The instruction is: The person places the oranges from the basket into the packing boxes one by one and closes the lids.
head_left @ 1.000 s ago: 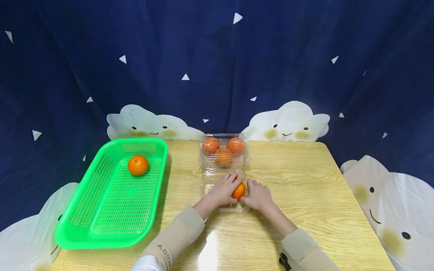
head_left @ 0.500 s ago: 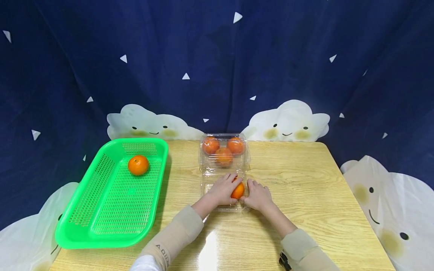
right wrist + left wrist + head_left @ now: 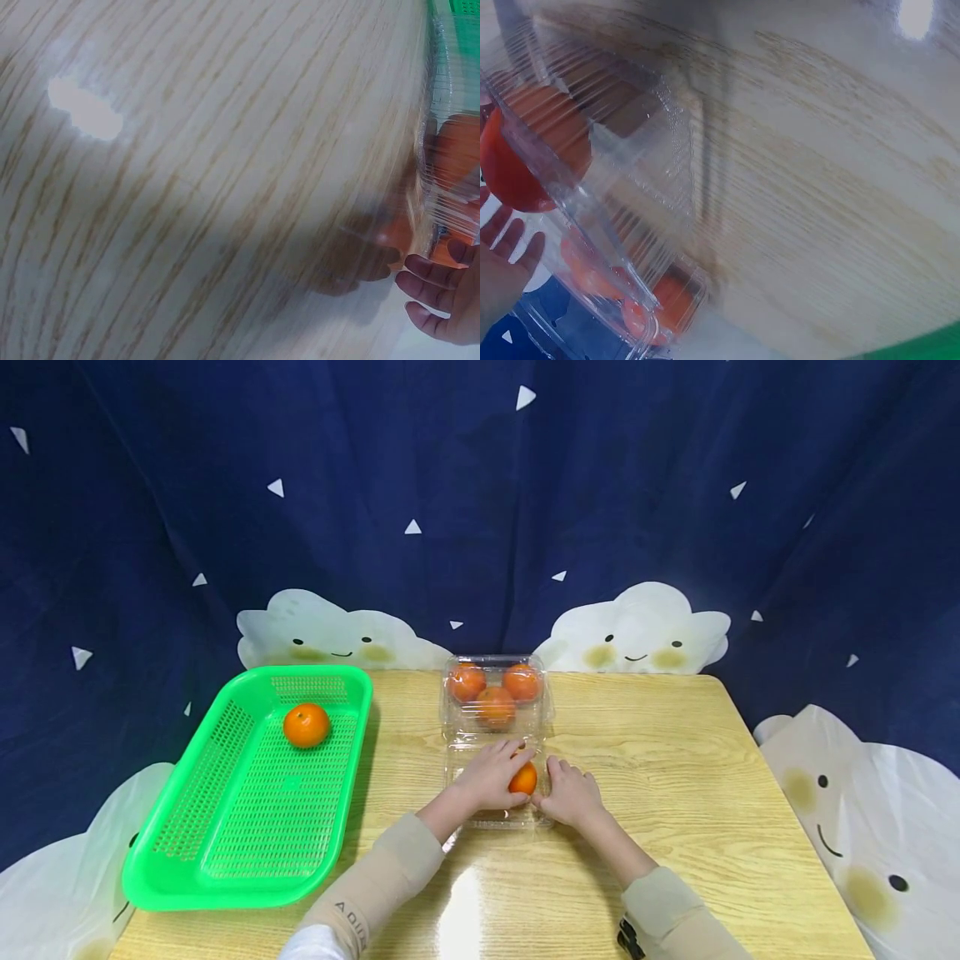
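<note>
A clear plastic clamshell box (image 3: pixel 465 760) lies unfolded on the table, its two halves one behind the other. My left hand (image 3: pixel 489 777) grips an orange (image 3: pixel 523 779) in the near half, fingers over its far side and thumb on the near side. In the left wrist view this orange (image 3: pixel 544 161) shows partly through the ribbed plastic, above the fingers. My right hand (image 3: pixel 570 792) holds the box's right edge, thumb over the rim and bent fingers outside; in the right wrist view its fingers (image 3: pixel 427 292) are beside the wall. Several oranges (image 3: pixel 495 706) sit in the far half.
At the left stands a green perforated plastic basket (image 3: pixel 247 893) with a single orange (image 3: pixel 306 726) inside. The wooden table (image 3: pixel 652 760) ends in front of a dark blue curtain (image 3: pixel 480 510) printed with clouds and triangles.
My left hand and the orange in it have shifted slightly to the left. The right hand stays in place at the box's edge; basket and other oranges are unmoved.
</note>
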Available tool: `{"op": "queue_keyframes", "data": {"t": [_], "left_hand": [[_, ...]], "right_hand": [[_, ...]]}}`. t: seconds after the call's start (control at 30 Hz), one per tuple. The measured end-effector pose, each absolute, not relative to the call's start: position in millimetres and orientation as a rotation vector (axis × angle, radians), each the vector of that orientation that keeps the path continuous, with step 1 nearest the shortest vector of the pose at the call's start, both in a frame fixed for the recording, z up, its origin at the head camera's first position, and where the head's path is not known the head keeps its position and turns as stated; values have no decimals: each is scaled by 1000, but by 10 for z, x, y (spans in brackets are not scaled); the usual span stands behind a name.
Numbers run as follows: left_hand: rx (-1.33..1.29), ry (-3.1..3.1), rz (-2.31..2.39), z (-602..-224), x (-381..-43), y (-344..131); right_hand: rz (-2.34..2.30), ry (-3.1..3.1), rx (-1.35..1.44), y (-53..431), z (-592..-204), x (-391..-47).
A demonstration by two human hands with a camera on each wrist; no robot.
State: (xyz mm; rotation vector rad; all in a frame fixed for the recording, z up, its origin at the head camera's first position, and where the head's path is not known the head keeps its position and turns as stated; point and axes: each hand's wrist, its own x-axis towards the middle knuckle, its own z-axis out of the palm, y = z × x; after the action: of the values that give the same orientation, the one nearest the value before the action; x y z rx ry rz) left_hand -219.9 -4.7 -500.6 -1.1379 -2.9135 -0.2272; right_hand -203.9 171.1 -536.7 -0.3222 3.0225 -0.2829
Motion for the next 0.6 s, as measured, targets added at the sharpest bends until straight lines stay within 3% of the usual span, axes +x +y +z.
{"op": "queue_keyframes", "data": {"t": [0.6], "left_hand": [[-989, -2627, -322, -4648, -2440, -291]], "right_hand": [[-317, 3041, -329, 1720, -5391, -2049]]}}
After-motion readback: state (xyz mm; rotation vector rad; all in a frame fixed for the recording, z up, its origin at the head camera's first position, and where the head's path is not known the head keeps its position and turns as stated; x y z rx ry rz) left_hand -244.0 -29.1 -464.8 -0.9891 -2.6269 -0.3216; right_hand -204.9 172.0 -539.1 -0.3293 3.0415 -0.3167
